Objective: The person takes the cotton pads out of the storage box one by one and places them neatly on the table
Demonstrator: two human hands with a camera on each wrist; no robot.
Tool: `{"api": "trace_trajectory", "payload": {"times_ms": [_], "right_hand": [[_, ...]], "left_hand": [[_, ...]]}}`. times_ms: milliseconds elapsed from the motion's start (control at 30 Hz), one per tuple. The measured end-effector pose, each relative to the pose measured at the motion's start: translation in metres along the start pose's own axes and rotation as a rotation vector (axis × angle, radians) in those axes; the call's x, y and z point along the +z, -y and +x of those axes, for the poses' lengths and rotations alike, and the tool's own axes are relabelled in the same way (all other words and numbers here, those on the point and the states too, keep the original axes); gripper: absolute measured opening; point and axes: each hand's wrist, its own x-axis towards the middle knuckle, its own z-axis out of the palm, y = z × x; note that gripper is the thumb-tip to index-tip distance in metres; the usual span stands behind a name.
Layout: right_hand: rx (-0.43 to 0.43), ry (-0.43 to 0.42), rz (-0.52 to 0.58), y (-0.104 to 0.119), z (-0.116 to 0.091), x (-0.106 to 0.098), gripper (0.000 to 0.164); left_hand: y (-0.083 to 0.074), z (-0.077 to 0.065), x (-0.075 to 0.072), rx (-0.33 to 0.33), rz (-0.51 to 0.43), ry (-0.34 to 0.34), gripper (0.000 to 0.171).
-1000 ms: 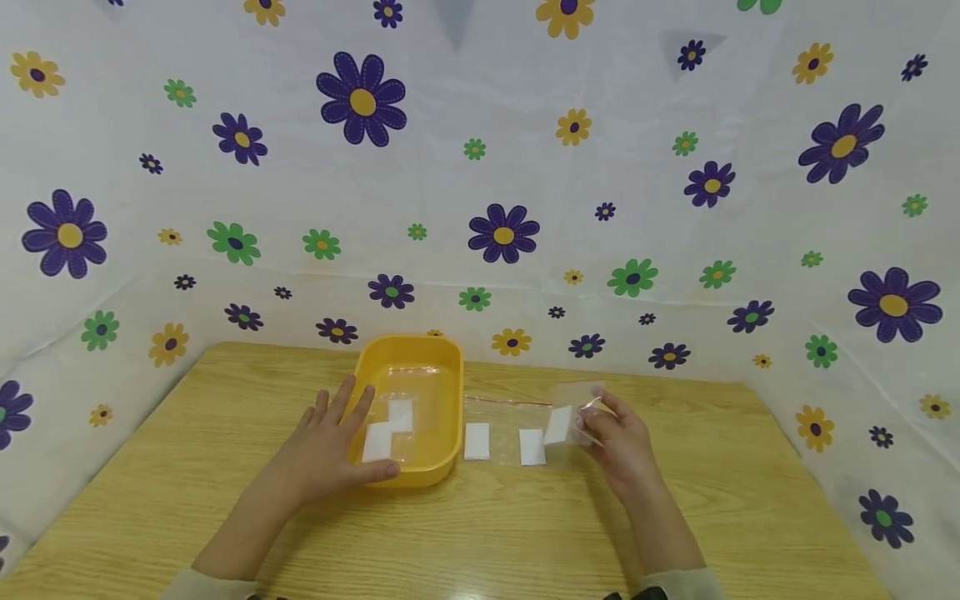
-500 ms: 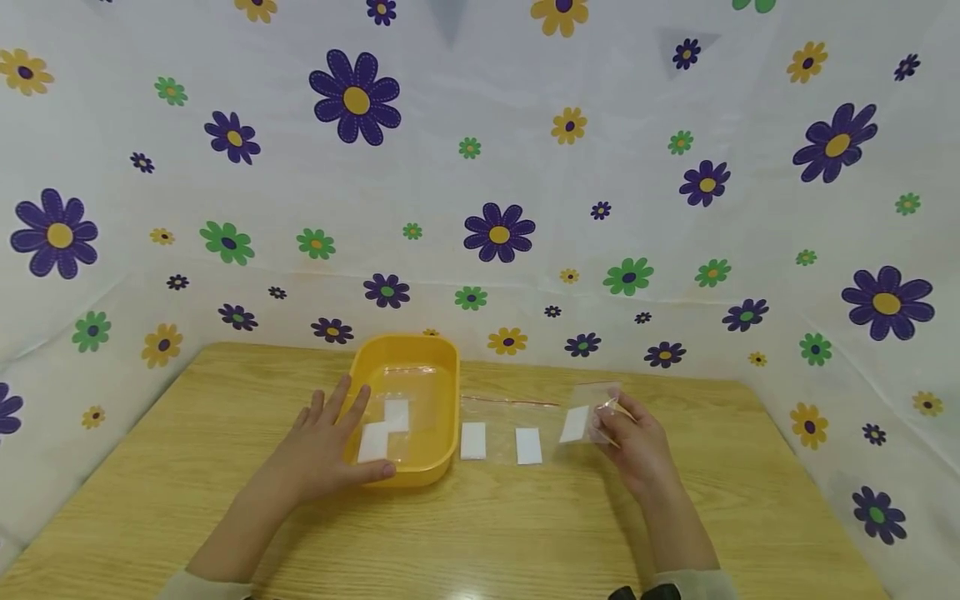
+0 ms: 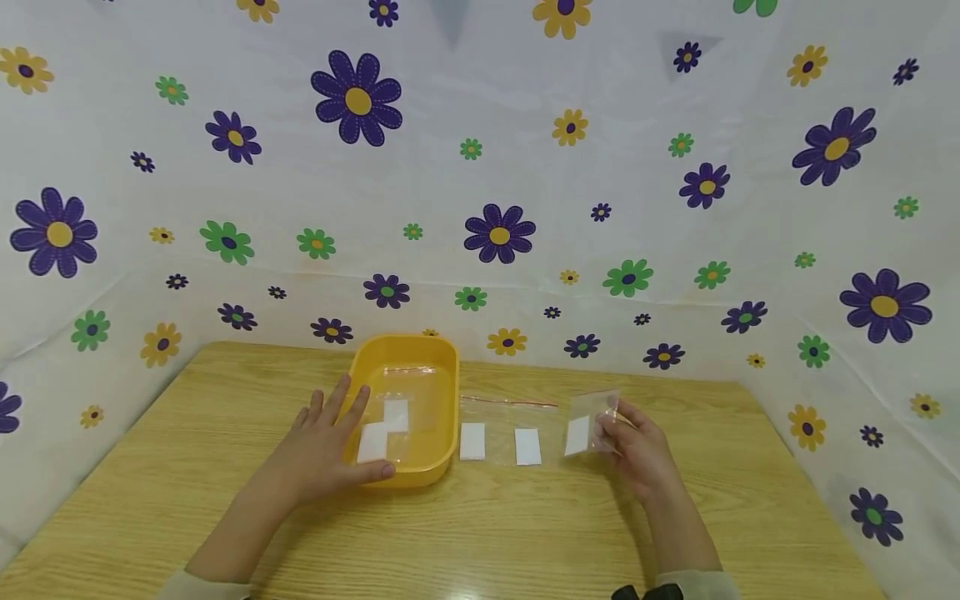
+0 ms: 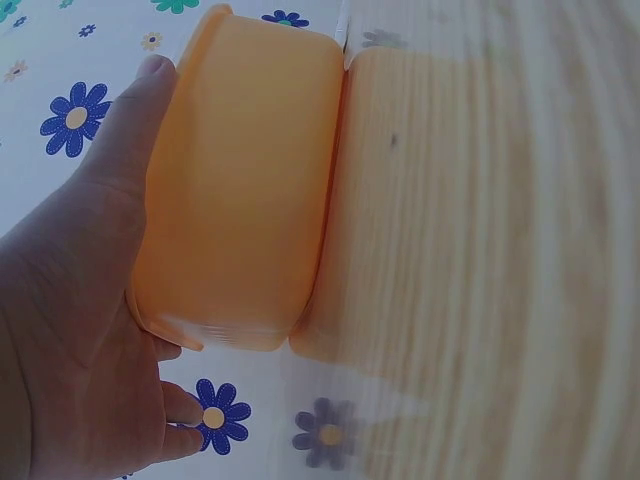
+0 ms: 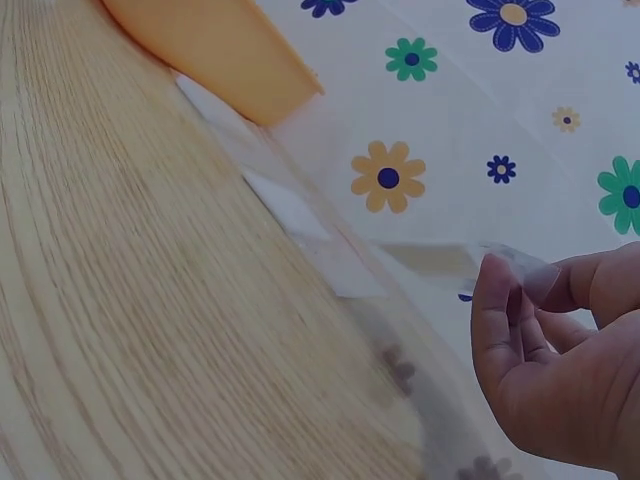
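My right hand pinches a small clear zip bag with a white label near its lower edge. It holds the bag just above the table; in the right wrist view the thumb and fingertips meet on the film. My left hand rests on the left and near rim of a yellow plastic tray, fingers spread. In the left wrist view the tray's outer wall shows beside the thumb. Inside the tray lie clear bags with white labels, partly overlapping. How many is unclear.
Between the tray and my right hand, clear zip bags with red seal lines and white labels lie flat on the wooden table. A flower-printed cloth hangs behind the table and along both sides.
My right hand has moved slightly right with its bag, away from the bags on the table, and the bag's angle has changed. My left hand stays on the tray rim.
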Motion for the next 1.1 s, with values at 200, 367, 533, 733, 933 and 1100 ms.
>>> {"api": "trace_trajectory", "payload": {"times_ms": [200,367,533,733,933,1100], "right_hand": [[0.010,-0.016,-0.044,-0.006,0.004,-0.004,0.056],[0.006,-0.015,-0.035,-0.012,0.007,-0.006,0.056],[0.006,-0.029,-0.051,-0.015,0.009,-0.009,0.055],[-0.015,-0.049,-0.125,-0.016,0.009,-0.010,0.052],[-0.034,-0.058,-0.170,-0.018,0.009,-0.012,0.050],[-0.047,-0.064,-0.196,-0.019,0.009,-0.013,0.049]], "left_hand": [[0.000,0.000,0.000,-0.004,-0.002,0.004,0.120],[-0.001,0.000,0.000,-0.014,-0.004,0.008,0.119],[-0.001,0.000,-0.001,-0.018,-0.004,0.011,0.118],[-0.003,0.000,-0.002,-0.012,-0.013,0.009,0.117],[-0.003,0.000,-0.002,-0.020,-0.010,0.013,0.117],[-0.002,0.000,-0.001,-0.019,-0.004,0.009,0.118]]}}
